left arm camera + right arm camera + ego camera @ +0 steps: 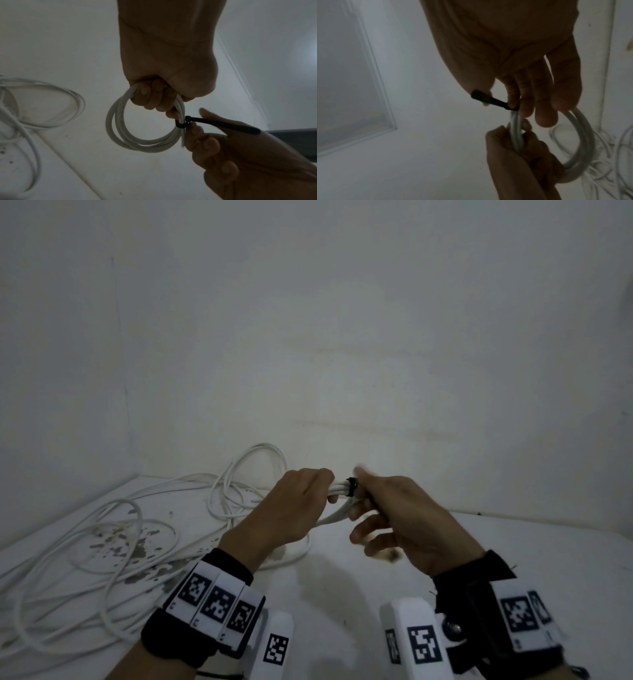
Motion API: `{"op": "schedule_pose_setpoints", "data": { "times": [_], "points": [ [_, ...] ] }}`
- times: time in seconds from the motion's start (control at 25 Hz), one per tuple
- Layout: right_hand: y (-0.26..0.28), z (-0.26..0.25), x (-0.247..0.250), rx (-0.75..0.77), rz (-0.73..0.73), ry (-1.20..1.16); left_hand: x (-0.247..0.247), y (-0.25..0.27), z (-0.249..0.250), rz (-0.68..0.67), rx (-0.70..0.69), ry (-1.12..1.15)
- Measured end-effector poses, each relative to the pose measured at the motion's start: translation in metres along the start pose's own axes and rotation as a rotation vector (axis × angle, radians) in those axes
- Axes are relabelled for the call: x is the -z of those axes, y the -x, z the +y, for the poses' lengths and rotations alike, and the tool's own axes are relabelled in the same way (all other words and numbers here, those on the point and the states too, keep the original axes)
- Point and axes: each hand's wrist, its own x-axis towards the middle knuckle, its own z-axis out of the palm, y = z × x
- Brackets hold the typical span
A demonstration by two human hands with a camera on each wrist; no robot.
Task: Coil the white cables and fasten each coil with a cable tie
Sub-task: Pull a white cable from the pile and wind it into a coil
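The left hand (pixel 291 508) holds a small white coil (pixel 120 121) clear of the bench (pixel 513 559), its fingers (pixel 147 94) curled tight around the gathered turns at the top of the loop, which keeps the strands stacked side by side so they cannot spring apart while the fastening goes on. A black cable tie (pixel 214 123) is already wrapped around the bundle just beside that grip, its head sitting against the strands and its tail running out to the right. The right hand (pixel 404 518) has the tail: in the left wrist view the strip passes between thumb and the side of the forefinger, so those two look pinched on it, while the other fingers (pixel 544 108) are spread loosely and partly resting against the coil; motion blur makes the exact pinch hard to read. Holding the bundle on one side and the tail on the other lets the two hands pull against each other, which is likely why the tie sits right at the edge of the left grip. The band appears snug, so the step in hand seems to be the final cinching. On the bench to the left lies a heap of loose white cables (pixel 102 542), uncoiled and tangled over a stained patch, which suggests much of the task remains. A cut cable end (pixel 182 145) hangs just below the tie.
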Motion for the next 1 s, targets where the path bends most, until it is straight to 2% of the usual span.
{"op": "schedule_pose_setpoints", "data": {
  "times": [0.04,0.08,0.12,0.16,0.24,0.4,0.48,0.56,0.64,0.68,0.8,0.84,0.88,0.92,0.96,1.0],
  "points": [
    [-0.002,0.004,-0.002,0.019,-0.013,0.0,-0.002,-0.001,0.006,0.093,-0.001,0.071],
    [-0.005,0.007,-0.003,0.031,-0.013,-0.023,-0.005,-0.004,0.009,0.161,0.086,0.125],
    [-0.006,0.009,-0.005,0.043,-0.004,-0.055,-0.005,-0.006,0.012,0.161,0.258,0.199],
    [-0.008,0.01,-0.006,0.054,0.011,-0.095,-0.008,-0.007,0.012,0.17,0.371,0.254],
    [-0.011,0.012,-0.011,0.063,0.04,-0.191,-0.012,-0.012,0.015,0.225,0.437,0.26],
    [-0.014,0.015,-0.015,0.042,0.031,-0.303,-0.014,-0.017,0.016,0.284,0.378,0.188],
    [-0.016,0.017,-0.014,0.022,0.033,-0.306,-0.014,-0.013,0.017,0.275,0.264,0.067],
    [-0.017,0.02,-0.015,0.012,0.032,-0.27,-0.014,-0.008,0.016,0.165,0.255,0.074],
    [-0.018,0.023,-0.016,0.03,0.046,-0.197,-0.018,-0.008,0.007,0.108,0.365,0.083],
    [-0.019,0.024,-0.016,0.045,0.053,-0.165,-0.018,-0.007,0.006,0.083,0.364,0.074],
    [-0.021,0.025,-0.016,0.062,0.034,-0.165,-0.019,-0.002,0.013,0.087,0.249,0.077],
    [-0.021,0.025,-0.016,0.02,-0.002,-0.233,-0.014,-0.003,0.018,0.09,0.3,0.178],
    [-0.02,0.024,-0.016,-0.049,-0.053,-0.331,-0.015,-0.003,0.011,0.16,0.295,0.225],
    [-0.019,0.023,-0.015,-0.132,-0.104,-0.437,-0.01,-0.006,0.011,0.117,0.338,0.331],
    [-0.019,0.023,-0.013,-0.203,-0.133,-0.527,-0.01,-0.007,0.006,0.014,0.373,0.406],
    [-0.019,0.022,-0.012,-0.247,-0.137,-0.584,-0.016,-0.006,-0.008,0.044,0.295,0.372]
  ]
}}
